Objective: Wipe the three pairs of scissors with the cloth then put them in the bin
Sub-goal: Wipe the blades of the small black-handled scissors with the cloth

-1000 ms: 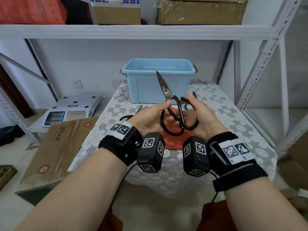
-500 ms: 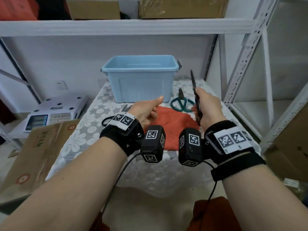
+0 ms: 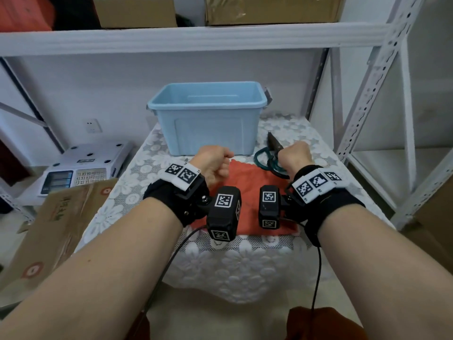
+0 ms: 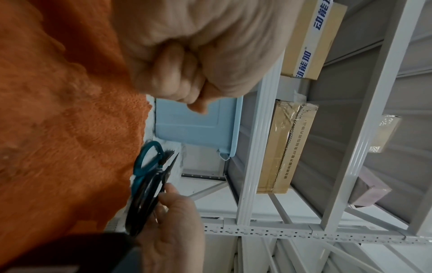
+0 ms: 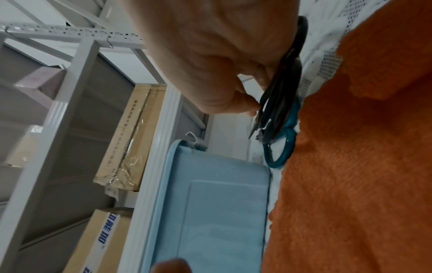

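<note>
The orange cloth (image 3: 247, 190) is lying flat at the tabletop's near edge, directly under the left hand (image 3: 213, 163), which is hovering curled and holding nothing. The right hand (image 3: 294, 157) is gripping the black scissors (image 4: 145, 195) by their handles, blades pointing toward the far edge, just beside the cloth's right border. Teal scissors (image 3: 266, 158) are lying just beyond it, with the blue bin (image 3: 208, 123) at the far edge.

scissors (image 3: 266, 159): 2 (one teal, one black) | bin (image 3: 208, 119): 1 | cloth (image 3: 247, 182): 1 | hands (image 3: 213, 163): 2
</note>
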